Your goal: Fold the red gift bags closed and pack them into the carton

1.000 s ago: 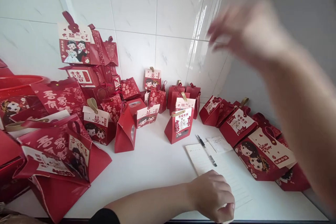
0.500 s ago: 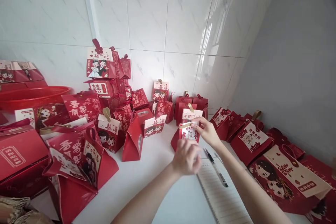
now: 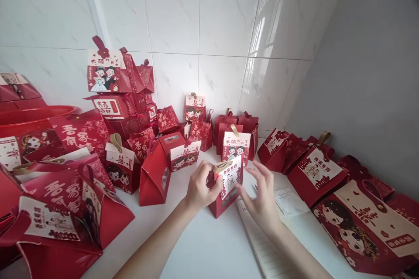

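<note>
One small red gift box (image 3: 228, 189) in the head view, just below the centre of the frame, tilted a little, with a white printed panel on its front and a gold handle strip (image 3: 224, 166) at its top. Clasped at its left edge by the left hand (image 3: 203, 184), thumb towards the front. Just to the right of it, the right hand (image 3: 263, 192), released, fingers loosely spread, thumb at the box's right edge; contact there impossible to tell. Directly behind, near the centre, an upright bride-and-groom box (image 3: 235, 147). Beneath the right hand and forearm, a lined notebook (image 3: 257, 237), with a paper slip (image 3: 288, 195) beside that hand. Under all of these, a white worktop (image 3: 199, 244). Left of centre, a plain red box (image 3: 152, 178), upright; in the lower left of the frame, crowded red boxes (image 3: 59, 222). Upper left, stacked boxes (image 3: 104, 74) against white tiles (image 3: 176, 17); at the left edge, a red basket (image 3: 39, 113). Lower right, a large box with two cartoon faces (image 3: 356, 231); upper right, a grey wall (image 3: 369, 74).
</note>
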### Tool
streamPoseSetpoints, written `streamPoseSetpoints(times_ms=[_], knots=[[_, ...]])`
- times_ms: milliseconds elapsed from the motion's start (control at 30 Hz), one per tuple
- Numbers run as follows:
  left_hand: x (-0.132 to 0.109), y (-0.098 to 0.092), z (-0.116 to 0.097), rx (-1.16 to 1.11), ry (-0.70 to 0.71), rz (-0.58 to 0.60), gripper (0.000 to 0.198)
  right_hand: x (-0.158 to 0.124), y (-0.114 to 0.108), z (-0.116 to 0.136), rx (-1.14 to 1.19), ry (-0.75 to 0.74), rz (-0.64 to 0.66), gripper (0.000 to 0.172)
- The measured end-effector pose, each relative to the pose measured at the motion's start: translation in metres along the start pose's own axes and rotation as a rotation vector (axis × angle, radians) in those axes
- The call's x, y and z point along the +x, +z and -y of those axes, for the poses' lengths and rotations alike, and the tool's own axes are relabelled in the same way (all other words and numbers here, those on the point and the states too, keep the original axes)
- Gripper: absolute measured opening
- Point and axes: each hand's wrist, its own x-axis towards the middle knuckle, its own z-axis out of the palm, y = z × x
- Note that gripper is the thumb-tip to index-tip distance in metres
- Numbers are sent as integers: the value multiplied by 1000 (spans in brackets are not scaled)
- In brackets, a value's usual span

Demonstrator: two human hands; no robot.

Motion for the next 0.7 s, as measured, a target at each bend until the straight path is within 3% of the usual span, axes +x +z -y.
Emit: streamPoseSetpoints(times_ms=[133,200,267,367,433,500,567,700], knots=[[-6,9,-17,-266,33,95,31,-15,0,5,171,-24,228,53],[-10,13,-23,-364,84,191,45,-14,-1,6,307,-6,240,62],[-12,14,-27,-390,138,241,52,-11,-3,8,384,89,212,54],[-5,8,-30,-202,207,145,42,-8,-8,13,411,249,157,22],[6,-1,-32,5,167,21,30,-5,-12,18,451,263,183,20],[20,-10,-34,107,116,-10,26,-2,-16,23,522,218,264,19],[32,-19,-37,91,123,81,27,1,-18,26,589,191,344,17],[43,-31,-41,42,103,310,16,1,-17,25,642,224,385,15]])
